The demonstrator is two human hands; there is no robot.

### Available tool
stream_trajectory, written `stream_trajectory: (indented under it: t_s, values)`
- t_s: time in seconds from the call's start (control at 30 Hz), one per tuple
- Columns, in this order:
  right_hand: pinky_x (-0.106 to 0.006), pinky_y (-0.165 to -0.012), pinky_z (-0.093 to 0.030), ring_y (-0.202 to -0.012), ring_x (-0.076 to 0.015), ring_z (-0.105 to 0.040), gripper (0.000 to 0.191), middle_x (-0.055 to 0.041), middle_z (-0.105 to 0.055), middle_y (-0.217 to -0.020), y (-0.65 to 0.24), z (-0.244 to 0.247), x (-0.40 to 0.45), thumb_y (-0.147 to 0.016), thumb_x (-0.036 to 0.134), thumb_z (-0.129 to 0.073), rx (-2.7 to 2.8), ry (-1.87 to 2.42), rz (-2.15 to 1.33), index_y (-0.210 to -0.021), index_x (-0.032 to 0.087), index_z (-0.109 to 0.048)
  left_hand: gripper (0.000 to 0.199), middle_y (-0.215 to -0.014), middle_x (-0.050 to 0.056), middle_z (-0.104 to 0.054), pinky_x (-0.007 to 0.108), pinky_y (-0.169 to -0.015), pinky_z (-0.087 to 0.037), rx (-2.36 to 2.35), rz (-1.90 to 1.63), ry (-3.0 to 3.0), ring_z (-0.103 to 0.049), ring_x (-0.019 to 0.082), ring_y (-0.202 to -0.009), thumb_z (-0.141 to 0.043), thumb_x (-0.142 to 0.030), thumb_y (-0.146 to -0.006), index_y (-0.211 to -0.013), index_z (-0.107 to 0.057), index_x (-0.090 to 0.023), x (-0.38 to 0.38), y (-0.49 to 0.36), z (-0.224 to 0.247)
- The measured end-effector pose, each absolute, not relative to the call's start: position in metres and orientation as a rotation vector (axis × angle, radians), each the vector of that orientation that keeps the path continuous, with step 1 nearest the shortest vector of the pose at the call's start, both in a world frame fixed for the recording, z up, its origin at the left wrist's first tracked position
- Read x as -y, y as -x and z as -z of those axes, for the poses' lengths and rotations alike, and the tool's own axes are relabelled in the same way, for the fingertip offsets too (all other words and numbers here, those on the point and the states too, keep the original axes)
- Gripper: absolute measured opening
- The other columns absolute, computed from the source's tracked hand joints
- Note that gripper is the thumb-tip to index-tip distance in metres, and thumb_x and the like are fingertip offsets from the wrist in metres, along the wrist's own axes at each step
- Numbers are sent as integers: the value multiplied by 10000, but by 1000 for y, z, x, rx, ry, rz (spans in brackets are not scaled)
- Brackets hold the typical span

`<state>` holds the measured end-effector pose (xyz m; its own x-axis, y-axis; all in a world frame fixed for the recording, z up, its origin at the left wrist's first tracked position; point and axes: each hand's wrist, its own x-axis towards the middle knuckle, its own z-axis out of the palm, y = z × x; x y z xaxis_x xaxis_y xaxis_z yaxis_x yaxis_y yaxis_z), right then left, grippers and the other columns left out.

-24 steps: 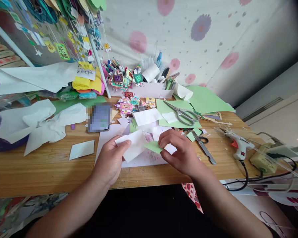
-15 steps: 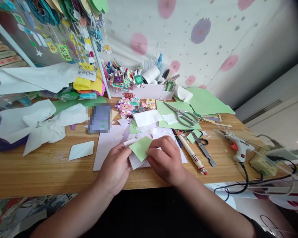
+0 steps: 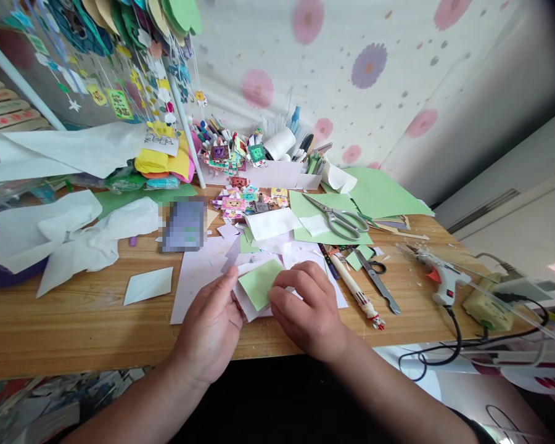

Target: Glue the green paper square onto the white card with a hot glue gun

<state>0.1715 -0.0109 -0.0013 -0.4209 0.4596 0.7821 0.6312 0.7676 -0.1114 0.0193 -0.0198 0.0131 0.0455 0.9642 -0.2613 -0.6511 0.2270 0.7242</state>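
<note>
A small green paper square (image 3: 260, 282) is held flat over white paper scraps (image 3: 250, 305) near the front edge of the wooden table (image 3: 74, 327). The left hand (image 3: 210, 327) is laid at its 8 o'clock, fingers loosely curled, thumb on the scraps' edge. The right hand (image 3: 308, 308), at 4 o'clock, is half closed, its fingertips (image 3: 277, 290) pressed on the square's right edge. A pen (image 3: 354, 288) is seen at 3 o'clock, scissors (image 3: 340, 216) at 1 o'clock.
</note>
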Motion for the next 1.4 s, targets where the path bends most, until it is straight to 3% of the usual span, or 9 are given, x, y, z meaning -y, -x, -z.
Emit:
stream_trajectory:
  t_s: [0.13, 0.27, 0.37, 0.47, 0.6, 0.77, 0.93, 1.17, 1.4]
  values:
    - [-343, -695, -463, -764, -185, -511, 127, -53, -677, -838, -171, -3, 12, -840, 69, -588, 2124, 794, 245, -842, 196, -605, 357, -1020, 68, -754, 303, -824, -546, -909, -1267, -591, -669, 232, -998, -770, -220, -719, -1068, -711, -173, 21, -19, -11]
    - [-381, -739, -480, -818, -209, -549, 92, -74, -654, -899, -175, -8, 17, -815, 162, -642, 2091, 755, 41, -898, 197, -626, 359, -960, 59, -758, 291, -780, -537, -978, -1260, -649, -676, 222, -945, -772, -243, -713, -1059, -711, -174, 21, -16, -10]
    - [-379, -763, -487, -868, -217, -570, 183, -81, -612, -948, -182, -11, 16, -800, 256, -672, 1725, 891, -333, -970, 204, -628, 372, -977, 60, -753, 286, -764, -522, -1016, -1218, -760, -673, 214, -906, -755, -281, -736, -1089, -701, -178, 21, -11, -8]
    - [-318, -691, -486, -790, -181, -579, 268, -47, -626, -919, -184, -11, 10, -781, 368, -702, 1410, 1054, -991, -992, 219, -628, 376, -1013, 67, -746, 288, -751, -515, -1042, -1156, -908, -667, 211, -869, -735, -311, -759, -1110, -695, -183, 23, -6, -5]
    - [-237, -563, -401, -591, -107, -505, 272, 26, -587, -675, -178, -7, 7, -695, 391, -777, 1166, 975, -1534, -710, 186, -598, 397, -1055, 65, -739, 293, -787, -519, -1081, -1116, -1007, -665, 232, -923, -745, -281, -749, -1131, -682, -193, 24, -5, -5]
    - [-217, -503, -336, -507, -80, -433, 318, 56, -547, -569, -173, -2, 9, -630, 344, -823, 996, 954, -1498, -609, 183, -550, 395, -1115, 91, -723, 298, -762, -551, -930, -1158, -812, -665, 261, -1003, -734, -297, -769, -1145, -664, -198, 24, -14, -13]
    - [-207, -479, -336, -488, -78, -439, 311, 55, -562, -546, -176, -1, 11, -596, 305, -840, 914, 917, -1488, -595, 181, -555, 356, -1065, 138, -737, 263, -582, -555, -910, -1048, -665, -691, 286, -932, -777, -312, -722, -1039, -717, -163, 22, -22, -16]
    - [-205, -490, -373, -514, -88, -472, 314, 52, -588, -581, -181, 2, 15, -608, 290, -833, 889, 889, -1409, -609, 193, -535, 357, -1017, 92, -754, 358, -778, -579, -930, -1164, -769, -682, 275, -965, -778, -244, -709, -1053, -723, -167, 24, -37, -13]
    - [-217, -533, -391, -553, -94, -473, 331, 55, -566, -632, -184, -2, 21, -602, 334, -835, 939, 891, -1379, -664, 200, -539, 349, -998, 49, -758, 329, -782, -566, -1001, -1217, -895, -668, 272, -987, -750, -298, -742, -1078, -709, -211, 26, -45, -11]
